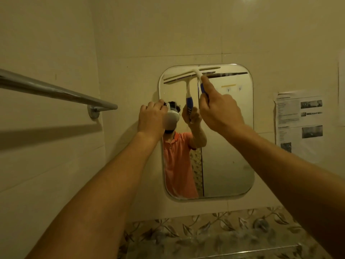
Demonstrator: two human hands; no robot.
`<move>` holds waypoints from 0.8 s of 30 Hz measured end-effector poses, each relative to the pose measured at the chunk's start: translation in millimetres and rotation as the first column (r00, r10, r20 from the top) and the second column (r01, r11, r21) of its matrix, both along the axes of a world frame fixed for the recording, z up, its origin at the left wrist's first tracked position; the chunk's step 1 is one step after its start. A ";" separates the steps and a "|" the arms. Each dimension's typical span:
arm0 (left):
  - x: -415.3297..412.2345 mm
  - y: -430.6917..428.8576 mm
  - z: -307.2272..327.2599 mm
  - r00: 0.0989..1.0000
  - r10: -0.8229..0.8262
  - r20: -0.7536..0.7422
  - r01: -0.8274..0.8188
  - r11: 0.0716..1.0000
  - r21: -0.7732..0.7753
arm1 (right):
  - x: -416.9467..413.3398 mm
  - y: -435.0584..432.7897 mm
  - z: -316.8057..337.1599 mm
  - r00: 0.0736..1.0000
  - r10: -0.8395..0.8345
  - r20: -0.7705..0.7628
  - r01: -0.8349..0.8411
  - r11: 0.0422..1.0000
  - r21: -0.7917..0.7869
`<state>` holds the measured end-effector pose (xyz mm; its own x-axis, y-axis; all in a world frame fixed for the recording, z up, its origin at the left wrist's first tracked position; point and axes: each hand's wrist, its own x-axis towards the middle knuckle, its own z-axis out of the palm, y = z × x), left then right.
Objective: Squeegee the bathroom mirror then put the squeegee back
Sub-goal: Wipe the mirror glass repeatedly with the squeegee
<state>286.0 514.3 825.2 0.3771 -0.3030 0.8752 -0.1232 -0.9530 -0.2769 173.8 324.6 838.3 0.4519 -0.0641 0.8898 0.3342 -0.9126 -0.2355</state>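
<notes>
A rounded rectangular mirror (227,146) hangs on the tiled wall ahead. A white squeegee (192,73) with a blue handle lies with its blade against the mirror's top edge, tilted down to the left. My right hand (218,111) grips the blue handle, forefinger stretched up along the neck. My left hand (152,118) holds the mirror's left edge, fingers curled over the rim. The mirror reflects the squeegee, both hands and a person in an orange shirt.
A metal towel bar (56,90) juts from the wall on the left at hand height. A printed paper sheet (298,122) is stuck to the wall right of the mirror. A leaf-patterned tile band (205,232) runs below the mirror.
</notes>
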 end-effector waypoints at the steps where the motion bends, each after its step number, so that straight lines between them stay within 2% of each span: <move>1: 0.2 1.0 -0.3 1.000 0.009 -0.002 -0.009 1.000 0.012 | 2.7 0.2 6.0 1.000 -0.010 -0.003 0.010 1.000 -0.009; 13: 1.0 2.3 0.5 0.999 0.040 0.000 -0.040 0.998 0.040 | 11.7 11.4 10.8 0.992 -0.102 -0.070 0.100 0.995 -0.029; 24: -10.1 6.9 5.5 1.000 -0.016 -0.027 0.017 0.998 0.059 | -0.2 13.7 -48.3 0.979 -0.122 -0.163 0.116 0.992 -0.049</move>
<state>275.9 521.2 830.7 0.3944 -0.3606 0.8453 -0.1470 -0.9327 -0.3293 173.6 338.3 790.0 0.5843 -0.0926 0.8062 0.1820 -0.9532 -0.2415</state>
